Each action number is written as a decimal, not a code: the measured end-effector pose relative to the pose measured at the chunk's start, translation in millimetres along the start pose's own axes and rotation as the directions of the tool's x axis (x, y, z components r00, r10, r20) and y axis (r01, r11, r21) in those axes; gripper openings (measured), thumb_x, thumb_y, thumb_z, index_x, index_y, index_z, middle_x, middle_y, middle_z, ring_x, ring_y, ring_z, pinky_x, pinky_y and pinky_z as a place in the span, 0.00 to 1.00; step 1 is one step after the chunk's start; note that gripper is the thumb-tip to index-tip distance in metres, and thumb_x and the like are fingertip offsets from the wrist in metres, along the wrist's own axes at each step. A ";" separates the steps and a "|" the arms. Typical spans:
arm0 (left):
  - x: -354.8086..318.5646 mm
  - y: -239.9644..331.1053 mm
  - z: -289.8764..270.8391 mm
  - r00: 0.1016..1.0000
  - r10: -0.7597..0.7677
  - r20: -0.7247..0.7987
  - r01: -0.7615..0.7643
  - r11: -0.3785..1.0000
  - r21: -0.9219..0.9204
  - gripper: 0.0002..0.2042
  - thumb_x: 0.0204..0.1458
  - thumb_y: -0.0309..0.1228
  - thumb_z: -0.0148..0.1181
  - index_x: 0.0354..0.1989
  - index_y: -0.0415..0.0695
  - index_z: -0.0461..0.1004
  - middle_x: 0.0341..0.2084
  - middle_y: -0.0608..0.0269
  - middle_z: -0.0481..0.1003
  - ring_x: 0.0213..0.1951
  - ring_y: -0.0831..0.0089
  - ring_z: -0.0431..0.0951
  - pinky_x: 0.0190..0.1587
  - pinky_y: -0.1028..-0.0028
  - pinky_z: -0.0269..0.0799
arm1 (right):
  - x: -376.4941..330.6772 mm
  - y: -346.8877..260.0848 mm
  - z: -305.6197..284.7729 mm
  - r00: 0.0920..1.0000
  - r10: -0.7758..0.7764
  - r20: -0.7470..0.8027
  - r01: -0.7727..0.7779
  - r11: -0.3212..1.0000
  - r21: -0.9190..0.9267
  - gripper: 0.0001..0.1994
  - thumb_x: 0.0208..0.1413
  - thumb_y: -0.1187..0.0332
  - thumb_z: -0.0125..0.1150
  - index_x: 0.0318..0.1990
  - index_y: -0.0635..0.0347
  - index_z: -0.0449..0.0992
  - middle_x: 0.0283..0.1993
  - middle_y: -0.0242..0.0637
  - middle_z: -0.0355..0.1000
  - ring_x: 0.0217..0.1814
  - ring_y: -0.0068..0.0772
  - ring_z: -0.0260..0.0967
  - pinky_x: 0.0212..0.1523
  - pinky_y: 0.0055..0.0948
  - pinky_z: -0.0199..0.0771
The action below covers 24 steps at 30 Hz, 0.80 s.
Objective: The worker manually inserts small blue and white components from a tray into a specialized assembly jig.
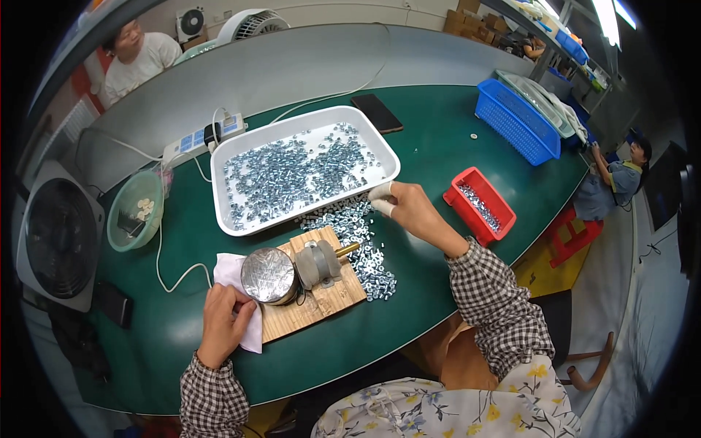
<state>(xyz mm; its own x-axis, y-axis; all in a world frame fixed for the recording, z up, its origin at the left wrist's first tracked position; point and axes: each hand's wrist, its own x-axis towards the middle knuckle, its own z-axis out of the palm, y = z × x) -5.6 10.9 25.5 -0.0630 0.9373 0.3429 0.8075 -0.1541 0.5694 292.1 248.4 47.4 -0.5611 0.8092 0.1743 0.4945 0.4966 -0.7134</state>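
Note:
My left hand is closed, its fingers curled at the side of a round drum with a shiny, scuffed top, over a white cloth. Whatever its fingertips hold is hidden. The drum sits on a wooden board, beside a small grey motor-like part with a brass-coloured shaft. My right hand, with white covers on its fingertips, is pinched at the near right corner of a white tray. Below it lies a heap of small silvery metal sleeves. Anything within that pinch is too small to see.
More sleeves fill the white tray. On the right stand a red bin with metal parts and a blue basket. A green bowl, a fan and a power strip are left; a phone lies behind.

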 end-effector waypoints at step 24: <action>0.7 -0.8 1.0 0.999 0.030 -0.033 -0.031 0.999 -0.016 0.07 0.42 0.22 0.65 0.24 0.40 0.70 0.21 0.62 0.68 0.27 0.65 0.65 0.33 0.68 0.60 | -31.9 7.1 13.8 0.959 0.063 0.276 -0.234 0.724 0.649 0.05 0.57 0.77 0.58 0.39 0.68 0.76 0.35 0.35 0.75 0.34 0.24 0.75 0.37 0.22 0.77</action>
<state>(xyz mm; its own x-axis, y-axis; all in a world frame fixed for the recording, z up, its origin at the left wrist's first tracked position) -5.7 12.0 24.6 -0.0576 0.9214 0.3843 0.7993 -0.1881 0.5707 304.4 221.7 27.5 -0.6901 0.7208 -0.0647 0.0581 -0.0340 -0.9977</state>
